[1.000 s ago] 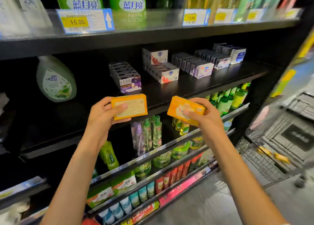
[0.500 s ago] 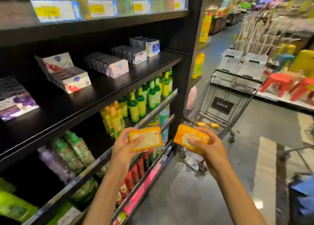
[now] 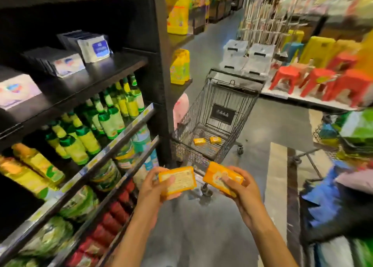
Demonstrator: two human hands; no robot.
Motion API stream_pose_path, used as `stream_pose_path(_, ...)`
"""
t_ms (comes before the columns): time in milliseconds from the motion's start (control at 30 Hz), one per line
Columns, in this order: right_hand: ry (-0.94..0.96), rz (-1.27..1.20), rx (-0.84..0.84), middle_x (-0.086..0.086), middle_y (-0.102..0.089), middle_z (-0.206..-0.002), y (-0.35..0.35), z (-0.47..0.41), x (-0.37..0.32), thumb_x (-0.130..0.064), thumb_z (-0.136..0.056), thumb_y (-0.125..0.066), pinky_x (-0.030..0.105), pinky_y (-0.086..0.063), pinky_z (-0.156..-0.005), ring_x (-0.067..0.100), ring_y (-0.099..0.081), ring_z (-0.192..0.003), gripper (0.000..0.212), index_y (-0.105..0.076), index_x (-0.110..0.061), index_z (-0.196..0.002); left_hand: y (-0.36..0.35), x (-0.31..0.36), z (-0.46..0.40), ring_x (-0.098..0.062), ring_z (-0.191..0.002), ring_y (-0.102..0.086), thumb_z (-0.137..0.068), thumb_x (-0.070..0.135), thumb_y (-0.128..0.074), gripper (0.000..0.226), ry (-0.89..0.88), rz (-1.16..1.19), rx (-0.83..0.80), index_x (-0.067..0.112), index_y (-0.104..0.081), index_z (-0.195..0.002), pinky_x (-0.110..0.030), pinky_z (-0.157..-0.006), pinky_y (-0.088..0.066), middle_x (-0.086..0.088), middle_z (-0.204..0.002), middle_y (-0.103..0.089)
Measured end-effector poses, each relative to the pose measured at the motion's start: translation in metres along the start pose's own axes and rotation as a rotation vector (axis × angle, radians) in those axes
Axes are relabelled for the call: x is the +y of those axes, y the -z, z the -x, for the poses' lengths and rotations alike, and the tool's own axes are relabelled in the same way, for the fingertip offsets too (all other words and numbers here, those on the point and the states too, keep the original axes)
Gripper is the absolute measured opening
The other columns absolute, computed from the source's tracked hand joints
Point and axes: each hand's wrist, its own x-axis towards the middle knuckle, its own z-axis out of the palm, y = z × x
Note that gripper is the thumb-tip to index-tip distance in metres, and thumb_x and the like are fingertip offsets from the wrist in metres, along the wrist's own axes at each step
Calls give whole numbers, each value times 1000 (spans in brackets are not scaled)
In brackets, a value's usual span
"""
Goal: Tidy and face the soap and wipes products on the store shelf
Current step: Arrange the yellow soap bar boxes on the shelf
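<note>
You are standing in a store aisle, looking down past your forearms, with a dark shelf unit [image 3: 113, 65] on your left. Your left hand [image 3: 153, 188] grips one orange soap pack [image 3: 177, 181], thumb laid across its printed back panel and fingers curled underneath. Your right hand [image 3: 240, 188] holds a second orange soap pack [image 3: 221, 179] the same way, tilted, with its front label up. The two packs sit near each other at waist level, not touching, out over the floor and away from the shelf.

Ahead stands a wire shopping cart [image 3: 222, 105] with two more orange packs [image 3: 207, 140] lying on its floor. On the shelf's upper board, boxed soaps [image 3: 60, 63] and a white wipes pack [image 3: 94, 48] stand in rows; green and yellow bottles [image 3: 113, 113] fill the tier below. The view is smeared by motion, so labels are probably unreadable from here.

To do this step well, I would judge: turn the left pack so its front faces out, match the right pack's orientation, and carry both to an open stretch of the soap board. Set them flat, square to the front edge, just beside the existing rows, and keep each grip firm until the pack rests down.
</note>
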Motion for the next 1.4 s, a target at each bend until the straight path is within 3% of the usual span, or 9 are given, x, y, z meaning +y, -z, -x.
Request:
stream_pose_path(100,-26,2,18,6,-78,-93,17,-34,0,2,-89,-73,38,-65,-66,25,-76,-82,27,-71,-14,-111,-30,-12,-33,-31,-92,-75,-72,11,-89,36,49,-14,-19,23,-69,-100,-43,-64,-63,-8,-103,-75)
stream_pose_path(233,-57,18,41,11,-78,-97,28,-93,0,0,-89,-74,41,-65,-71,27,-76,-84,27,-71,-14,-112,-66,-22,-92,-33,-97,-76,-87,6,-77,34,81,-41,-49,11,-62,-117,-47,-71,-63,-12,-105,-73)
stream_pose_path(400,-73,68,55,17,-77,-109,30,-183,-11,-12,-83,-84,46,-63,-79,34,-76,-97,38,-70,-12,-119,-108,-18,-182,-37,-99,-76,-75,17,-83,51,120,-36,-69,10,-61,-121,-49,-73,-63,-19,-115,-73)
stream_pose_path(667,-157,59,111,18,-76,-110,32,-328,-24,-7,-91,-74,41,-60,-73,30,-75,-95,30,-69,-11,-120,-156,-14,-325,-37,-102,-75,-91,8,-75,32,199,-66,-78,11,-61,-120,-49,-78,-63,-21,-114,-73)
stream_pose_path(833,-222,58,166,19,-76,-111,40,-418,-18,-8,-89,-78,46,-60,-82,34,-74,-100,31,-70,-12,-119,-187,-30,-412,-38,-93,-76,-86,9,-79,32,290,-77,16,12,-63,-114,-44,-66,-63,-22,-113,-71)
stream_pose_path(1033,-359,108,182,20,-75,-114,52,-545,6,-31,-73,-90,67,-55,-95,48,-70,-108,46,-72,-21,-114,-217,-69,-509,-40,-95,-73,-95,1,-69,24,365,-131,124,13,-61,-115,-46,-67,-65,-23,-117,-69)
stream_pose_path(1133,-477,118,141,20,-73,-112,57,-609,15,-11,-87,-80,59,-57,-91,40,-70,-99,26,-71,-23,-108,-234,-87,-555,-42,-102,-72,-95,5,-72,27,424,-135,222,12,-60,-118,-44,-67,-64,-23,-120,-68)
stream_pose_path(1300,-633,201,96,23,-71,-119,57,-698,43,-6,-86,-79,44,-59,-69,34,-70,-90,37,-67,-17,-119,-246,-118,-618,-35,-97,-74,-98,5,-70,25,516,-126,318,14,-59,-118,-39,-65,-63,-21,-121,-68)
stream_pose_path(1400,-712,240,105,12,-69,-115,57,-738,66,-4,-88,-77,47,-65,-74,30,-72,-89,39,-64,-12,-124,-243,-144,-650,-33,-100,-74,-98,3,-68,23,579,-121,378,14,-60,-116,-40,-72,-64,-18,-122,-66)
